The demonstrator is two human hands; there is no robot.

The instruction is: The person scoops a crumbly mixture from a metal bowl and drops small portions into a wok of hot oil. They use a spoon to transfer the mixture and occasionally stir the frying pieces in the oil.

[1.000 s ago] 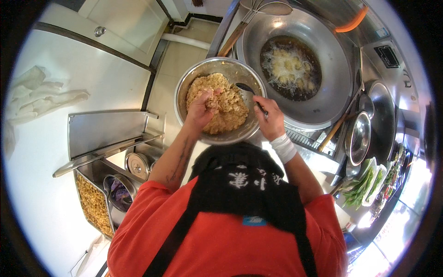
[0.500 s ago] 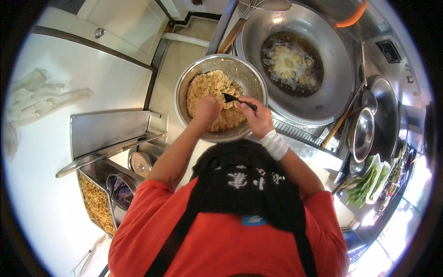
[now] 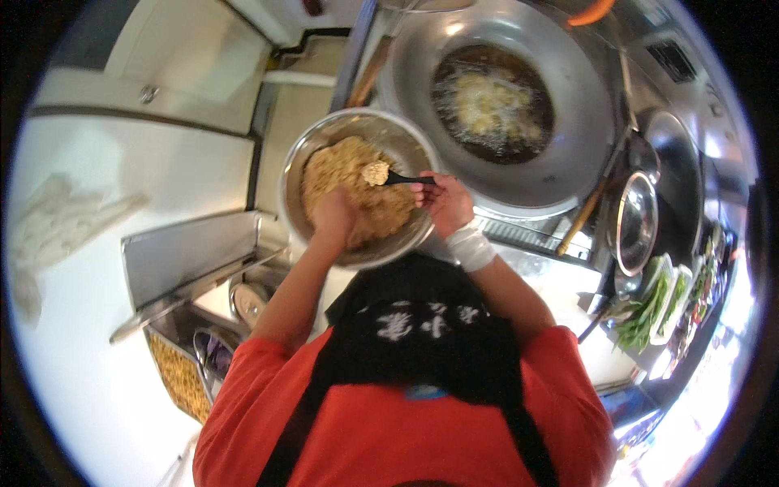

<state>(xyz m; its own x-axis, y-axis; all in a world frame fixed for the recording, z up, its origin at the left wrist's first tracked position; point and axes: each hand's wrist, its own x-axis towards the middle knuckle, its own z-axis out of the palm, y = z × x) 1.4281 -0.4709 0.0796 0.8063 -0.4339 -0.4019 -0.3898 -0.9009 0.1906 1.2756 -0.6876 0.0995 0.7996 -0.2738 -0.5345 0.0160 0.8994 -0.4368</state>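
Observation:
A steel mixing bowl (image 3: 290,213) holds a coarse tan-brown mixture (image 3: 357,158). My left hand (image 3: 334,213) is down against the mixture at the bowl's near left, its fingers blurred and hidden from above. Over the bowl's right side, my right hand (image 3: 448,204), with a white band at the wrist, grips the handle of a black spoon (image 3: 410,179). A pale lump of mixture (image 3: 376,173) sits on the spoon's bowl. Beyond, to the right, pale pieces (image 3: 495,105) fry in bubbling dark oil inside a large wok (image 3: 572,138).
Right of the wok lie a wooden-handled tool (image 3: 586,213), a steel bowl (image 3: 637,223) and green vegetables in white trays (image 3: 659,312). A wooden handle (image 3: 369,75) rests between bowl and wok. At lower left are a tray of golden-brown food (image 3: 180,375) and a round lid (image 3: 247,303).
My right hand has drawn the spoon up from beside my left hand, and it now carries a lump. My left hand has lowered toward the mixture. The whole view has shifted slightly.

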